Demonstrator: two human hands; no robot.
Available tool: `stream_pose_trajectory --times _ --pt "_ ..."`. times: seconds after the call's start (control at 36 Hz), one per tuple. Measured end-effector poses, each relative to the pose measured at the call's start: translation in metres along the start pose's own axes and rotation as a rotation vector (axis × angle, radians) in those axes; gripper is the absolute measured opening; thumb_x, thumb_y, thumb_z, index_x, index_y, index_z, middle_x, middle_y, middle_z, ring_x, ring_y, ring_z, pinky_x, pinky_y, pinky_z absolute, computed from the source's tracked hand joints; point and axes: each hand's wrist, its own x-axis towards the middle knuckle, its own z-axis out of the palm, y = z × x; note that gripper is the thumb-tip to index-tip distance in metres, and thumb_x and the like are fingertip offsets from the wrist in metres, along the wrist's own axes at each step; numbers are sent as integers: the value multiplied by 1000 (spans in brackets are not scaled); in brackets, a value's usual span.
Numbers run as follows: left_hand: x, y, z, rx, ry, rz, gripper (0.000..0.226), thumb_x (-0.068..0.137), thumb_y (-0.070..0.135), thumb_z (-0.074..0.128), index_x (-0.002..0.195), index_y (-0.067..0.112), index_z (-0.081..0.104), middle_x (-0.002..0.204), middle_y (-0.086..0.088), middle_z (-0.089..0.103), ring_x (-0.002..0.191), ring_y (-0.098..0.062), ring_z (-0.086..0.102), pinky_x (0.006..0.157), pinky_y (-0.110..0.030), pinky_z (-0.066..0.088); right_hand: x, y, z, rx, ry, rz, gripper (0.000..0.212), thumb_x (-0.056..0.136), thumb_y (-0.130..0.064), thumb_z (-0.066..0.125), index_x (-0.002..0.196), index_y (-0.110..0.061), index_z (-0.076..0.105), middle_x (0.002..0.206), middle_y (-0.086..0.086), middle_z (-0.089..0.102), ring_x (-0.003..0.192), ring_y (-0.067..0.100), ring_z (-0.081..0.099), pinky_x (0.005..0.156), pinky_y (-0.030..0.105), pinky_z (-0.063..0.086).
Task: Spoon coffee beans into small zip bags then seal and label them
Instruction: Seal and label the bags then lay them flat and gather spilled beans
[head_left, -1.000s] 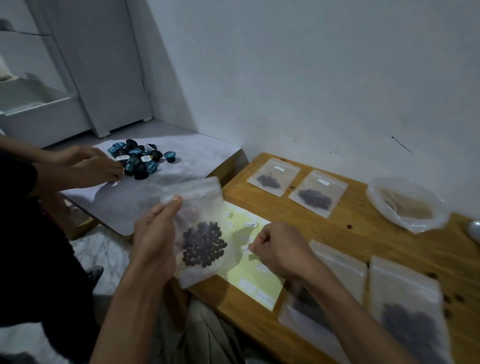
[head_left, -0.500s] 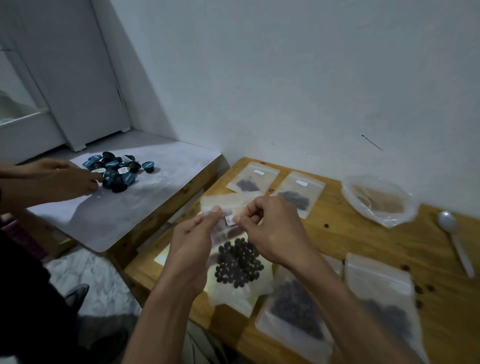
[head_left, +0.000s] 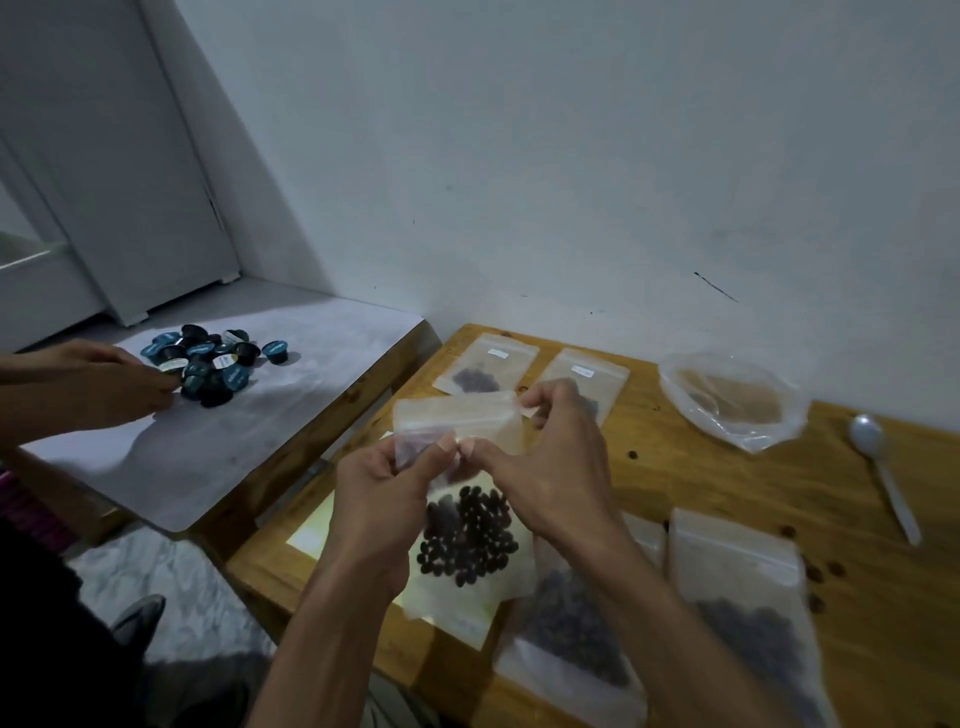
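Both forearms are bare from the lower edge of the view up to the wrists, with no sleeve, watch, bracelet or glove showing. The left hand and the right hand carry no rings, and the fingers end in short, trimmed nails, seen plainly on the two thumbs.

Dim room: white wall, wooden table.

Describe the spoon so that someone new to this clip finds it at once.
Start at the wooden table by the wall. On its far right lies a pale plastic spoon, beside the open clear bag. It is the only utensil among flat zip bags.
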Motion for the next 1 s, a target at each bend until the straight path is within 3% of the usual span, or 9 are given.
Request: stream_pose_trajectory --times 0.06,0.14,0.19,0.47,0.61,0.72,0.83,0.92,1.0 --pt "1 1 0 -1 -18 9 12 87 14 71 97 11 77 95 -10 78 93 -26 74 90 -55 54 1 -1 -3 175 -40 81 73 70 -36 89 123 -33 38 112 -10 52 100 7 55 76 20 48" --pt "4 1 0 -25 -26 27 14 87 11 70 100 10 75 94 -11 78 91 -26 75 79 -44 59 5 2 -3 495 -121 218 83 69 -17 91 131 -31 38 102 1 69 92 14 70 84 37 59" --pt "4 2 2 -29 -16 43 15 87 10 71 101 9 74 92 -9 78 86 -24 76 71 -38 59 7 4 -2 556 -100 232 80 69 -10 90 129 -32 42 96 3 73 89 18 73 85 45 61" --pt "26 6 8 28 -20 78 20 81 4 76 100 8 72 85 -8 78 78 -23 76 60 -28 58 13 12 1 619 -132 187 52 82 -9 81 116 -32 48 96 5 76 80 17 76 77 50 63" --pt "46 6 11 92 -114 24 30 80 10 79 108 13 69 92 -9 78 84 -27 76 81 -47 60 29 16 2 655 -20 237 53 81 -10 82 123 -24 53 103 4 75 87 19 75 77 45 63" --pt "66 3 14 176 -135 19 39 76 6 82 110 15 66 90 -6 78 83 -25 76 78 -48 60 47 26 3 681 55 306 57 79 -13 83 128 -18 54 115 6 70 94 21 73 75 42 64" --pt "96 -2 20 193 -78 33 40 73 3 83 108 11 65 89 -7 78 79 -23 76 68 -38 60 58 32 3 478 -110 320 66 80 -26 82 134 -26 44 125 2 63 104 20 66 81 41 62" --pt "121 -1 25 232 -78 35 39 72 4 85 104 13 65 93 -10 76 79 -24 75 63 -34 60 68 35 3 401 -174 298 76 81 -14 82 140 -27 36 125 1 61 105 17 63 74 31 61" --pt "145 3 29 283 -94 49 48 68 10 89 109 13 63 99 -11 74 84 -26 74 71 -42 62 88 37 8 404 -113 293 75 80 -5 81 138 -25 38 112 1 64 96 14 65 60 21 56"
